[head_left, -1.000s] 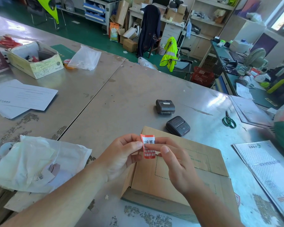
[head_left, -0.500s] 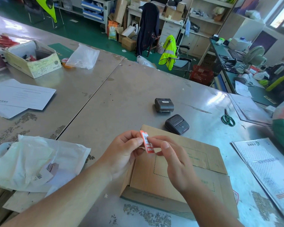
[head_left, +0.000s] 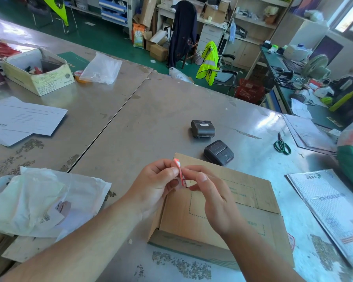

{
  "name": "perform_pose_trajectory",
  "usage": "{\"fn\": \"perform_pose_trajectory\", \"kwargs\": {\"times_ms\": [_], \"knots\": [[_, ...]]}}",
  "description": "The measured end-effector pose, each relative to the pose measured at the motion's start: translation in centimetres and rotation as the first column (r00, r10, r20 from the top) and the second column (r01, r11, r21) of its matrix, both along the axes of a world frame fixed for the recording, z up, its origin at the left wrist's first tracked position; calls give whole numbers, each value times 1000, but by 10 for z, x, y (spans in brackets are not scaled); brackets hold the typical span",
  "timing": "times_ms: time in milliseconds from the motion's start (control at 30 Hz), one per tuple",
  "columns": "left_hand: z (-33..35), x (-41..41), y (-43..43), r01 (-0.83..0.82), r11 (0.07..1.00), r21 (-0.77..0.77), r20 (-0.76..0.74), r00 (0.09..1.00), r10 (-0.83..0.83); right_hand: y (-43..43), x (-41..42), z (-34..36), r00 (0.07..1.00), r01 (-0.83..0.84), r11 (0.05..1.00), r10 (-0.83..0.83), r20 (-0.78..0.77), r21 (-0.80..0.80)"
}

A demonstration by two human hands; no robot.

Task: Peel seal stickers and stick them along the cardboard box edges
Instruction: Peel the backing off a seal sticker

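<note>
We work at a steel table (head_left: 161,110), and our landmark on it is the box (head_left: 253,192), lying flat with its flaps shut. A printer (head_left: 218,152) sits just beyond the box's far edge, and scissors (head_left: 282,145) lie well off to the box's far right. Both hands hang above the box's far-left corner. The left hand (head_left: 155,186) pinches the sticker (head_left: 180,174) between thumb and fingers. The right hand (head_left: 216,200) nips the same sticker's edge with thumb and forefinger. The sticker is in the air, not yet on the box, and it faces us edge-on, so we cannot tell whether the backing has begun to part. We judge it a featherlight, thin, floppy thing, prone to curl and to cling to itself or to our skin once bared. We would take it only by a corner, keep our fingertips off the glue, and lay it across a box edge from one end.
</note>
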State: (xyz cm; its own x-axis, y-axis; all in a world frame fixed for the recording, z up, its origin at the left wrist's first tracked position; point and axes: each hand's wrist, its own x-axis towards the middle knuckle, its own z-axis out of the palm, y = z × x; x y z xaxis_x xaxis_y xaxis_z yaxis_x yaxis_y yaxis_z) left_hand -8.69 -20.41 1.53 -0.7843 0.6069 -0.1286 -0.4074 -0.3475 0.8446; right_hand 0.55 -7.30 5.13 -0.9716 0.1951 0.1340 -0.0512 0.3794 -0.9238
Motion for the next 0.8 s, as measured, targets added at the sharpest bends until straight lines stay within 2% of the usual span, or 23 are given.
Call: {"fn": "perform_pose_trajectory", "kwargs": {"times_ms": [433,567,800], "knots": [[0,-3,-1,-29,998,-54,-84,996,25,1,-1,0,1000,-14,999,14,5,-33],[2,-2,-2,-18,998,-59,-78,997,13,1,-2,-2,1000,23,993,-22,10,-113],[2,-3,-2,40,998,-51,1,999,-40,4,-2,-4,1000,5,998,-6,-9,-60]]}}
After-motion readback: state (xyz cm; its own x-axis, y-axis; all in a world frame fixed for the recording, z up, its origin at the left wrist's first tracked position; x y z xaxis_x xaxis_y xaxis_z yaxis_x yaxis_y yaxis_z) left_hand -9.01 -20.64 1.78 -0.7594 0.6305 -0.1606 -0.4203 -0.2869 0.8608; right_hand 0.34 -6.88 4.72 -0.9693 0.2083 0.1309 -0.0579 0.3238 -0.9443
